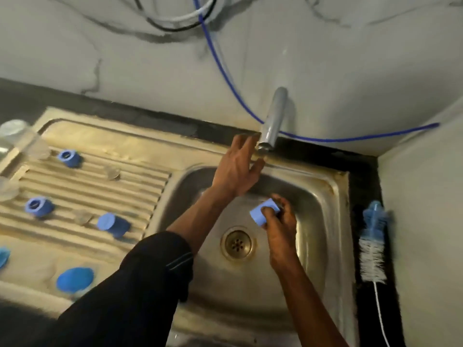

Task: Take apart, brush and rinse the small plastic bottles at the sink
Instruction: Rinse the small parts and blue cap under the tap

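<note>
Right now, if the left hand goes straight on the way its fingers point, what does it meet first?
The tap, at its spout end: the left hand points its straight fingers up-right at it. Whether they touch is unclear from this view.

The basin (313,196) sits right of the drainboard (100,186), with its drain (238,243) near the middle. The tap (271,121) juts from the wall behind the basin, and a hose (225,76) runs on the wall behind it. The left hand (235,169) is just beside the tap's mouth. Nearer the viewer, the right hand (280,229) holds a cap (264,212) over the basin. Loose caps (69,157) lie scattered on the drainboard — a bottle (22,141) at its far-left edge. The brush (373,246) lies on the bench (365,171), right of the basin.
</note>
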